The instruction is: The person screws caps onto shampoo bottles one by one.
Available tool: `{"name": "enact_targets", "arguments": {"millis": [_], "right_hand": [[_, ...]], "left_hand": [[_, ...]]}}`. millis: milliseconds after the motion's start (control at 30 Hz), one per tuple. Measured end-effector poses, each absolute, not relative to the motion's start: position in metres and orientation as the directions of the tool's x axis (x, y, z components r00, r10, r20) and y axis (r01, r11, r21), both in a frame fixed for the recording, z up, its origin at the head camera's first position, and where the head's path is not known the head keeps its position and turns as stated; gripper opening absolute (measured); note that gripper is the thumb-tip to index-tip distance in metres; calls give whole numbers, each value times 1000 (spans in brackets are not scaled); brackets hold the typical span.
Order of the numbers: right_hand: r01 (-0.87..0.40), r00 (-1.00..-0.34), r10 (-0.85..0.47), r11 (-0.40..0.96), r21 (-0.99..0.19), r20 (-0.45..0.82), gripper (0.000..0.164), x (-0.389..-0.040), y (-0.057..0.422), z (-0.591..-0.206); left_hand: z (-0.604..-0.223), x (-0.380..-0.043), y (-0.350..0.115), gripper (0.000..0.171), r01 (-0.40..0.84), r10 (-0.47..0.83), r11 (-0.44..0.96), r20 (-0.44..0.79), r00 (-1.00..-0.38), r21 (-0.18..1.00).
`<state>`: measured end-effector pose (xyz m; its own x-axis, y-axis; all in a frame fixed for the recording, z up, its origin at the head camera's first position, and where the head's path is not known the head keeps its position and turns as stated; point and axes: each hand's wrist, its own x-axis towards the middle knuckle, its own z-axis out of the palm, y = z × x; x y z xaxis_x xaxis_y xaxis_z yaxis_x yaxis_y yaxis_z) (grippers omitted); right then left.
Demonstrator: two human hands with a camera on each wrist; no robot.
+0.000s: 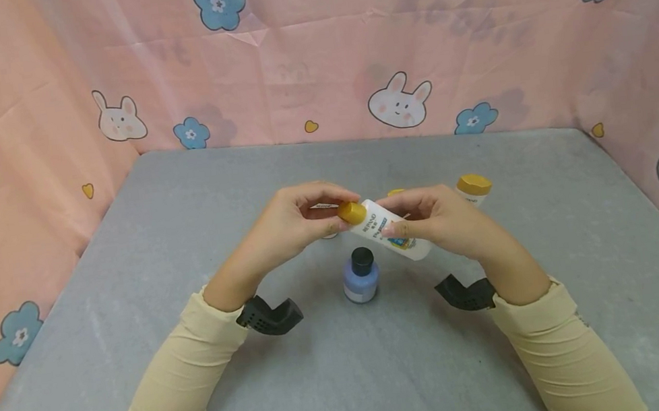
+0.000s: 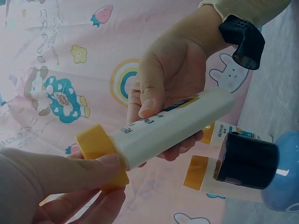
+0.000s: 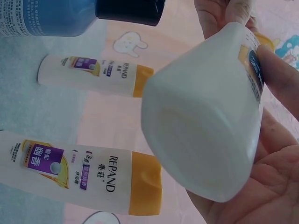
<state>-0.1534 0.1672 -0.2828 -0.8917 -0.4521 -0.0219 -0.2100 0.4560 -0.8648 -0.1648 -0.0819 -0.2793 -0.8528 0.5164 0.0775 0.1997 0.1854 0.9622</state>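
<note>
Tilted in the air above the table, a white REPAND bottle (image 1: 374,223) is held between both hands. My left hand (image 1: 292,227) pinches its yellow cap (image 2: 100,149) between thumb and fingers. My right hand (image 1: 444,219) grips the bottle's body, thumb over the blue-and-yellow label and fingers behind. In the right wrist view the held bottle's base (image 3: 196,130) faces the camera. Just below and nearer to me stands a blue bottle (image 1: 361,282) with a black cap (image 1: 363,260).
Two more white REPAND bottles (image 3: 70,172) with purple labels and yellow caps stand behind the hands. The one at the right shows its cap (image 1: 474,184). Another white item (image 1: 325,205) is mostly hidden behind my left hand. A pink patterned cloth (image 1: 300,53) borders the grey table (image 1: 240,168).
</note>
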Motion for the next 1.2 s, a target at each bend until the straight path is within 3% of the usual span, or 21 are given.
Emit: {"name": "enact_targets", "arguments": {"millis": [133, 267, 367, 533, 700, 1200], "right_hand": [[-209, -893, -450, 459, -864, -24, 34, -153, 167, -283], [-197, -900, -436, 463, -864, -28, 34, -153, 167, -282], [-182, -908, -418, 461, -868, -32, 34, -153, 167, -282], [-197, -907, -421, 453, -869, -14, 34, -154, 167, -284], [-224, -898, -441, 446, -867, 6, 33, -154, 167, -285], [-230, -899, -439, 464, -856, 4, 34, -150, 167, -279]], "left_hand": [[-279, -166, -82, 35, 204, 536, 173, 82, -840, 963], [-277, -167, -84, 53, 203, 545, 177, 76, -835, 963], [-275, -167, -86, 63, 163, 500, 202, 41, -865, 966], [-275, -167, -83, 48, 58, 404, 270, -58, -913, 961], [-276, -166, -80, 34, 50, 383, 306, -75, -921, 951], [-276, -164, -82, 40, 59, 462, 198, -41, -886, 978]]}}
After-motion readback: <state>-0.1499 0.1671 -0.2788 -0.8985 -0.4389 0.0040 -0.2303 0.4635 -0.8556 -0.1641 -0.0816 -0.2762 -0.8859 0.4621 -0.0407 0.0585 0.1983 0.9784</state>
